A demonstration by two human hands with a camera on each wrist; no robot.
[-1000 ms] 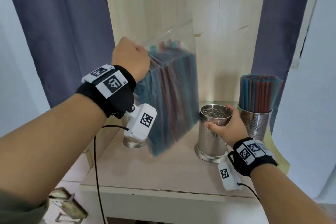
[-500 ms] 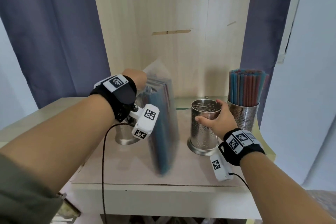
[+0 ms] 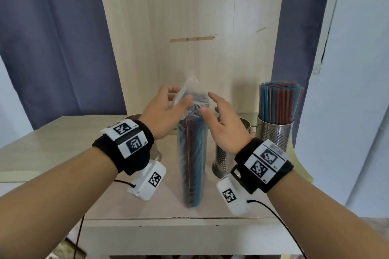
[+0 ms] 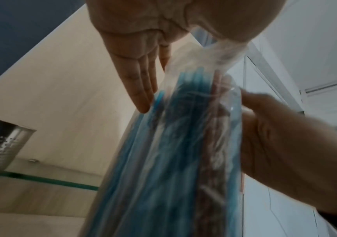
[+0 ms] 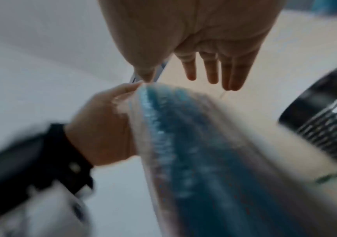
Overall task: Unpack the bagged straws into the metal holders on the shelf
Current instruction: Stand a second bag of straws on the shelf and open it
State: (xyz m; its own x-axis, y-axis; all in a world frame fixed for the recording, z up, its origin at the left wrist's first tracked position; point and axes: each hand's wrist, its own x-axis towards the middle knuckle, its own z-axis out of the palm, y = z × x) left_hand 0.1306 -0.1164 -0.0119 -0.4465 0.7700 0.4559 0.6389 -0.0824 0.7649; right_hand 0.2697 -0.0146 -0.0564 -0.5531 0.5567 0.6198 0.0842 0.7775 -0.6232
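Counts on the shelf: one bag, three metal holders, two hands

One clear bag of straws point(image 3: 192, 153) stands upright at the middle, its straws too many and too blurred to count; three perforated metal holders are in view: one at the left point(image 3: 134, 116) mostly hidden behind the left wrist, one in the middle point(image 3: 223, 157) partly hidden behind the right wrist, one at the right point(image 3: 273, 134) packed with a bundle of red and blue straws point(image 3: 279, 103), likewise uncountable; two hands, left hand point(image 3: 166, 111) and right hand point(image 3: 223, 124); two black wristbands, each with a white camera unit below it; two dark curtains, one on each side.
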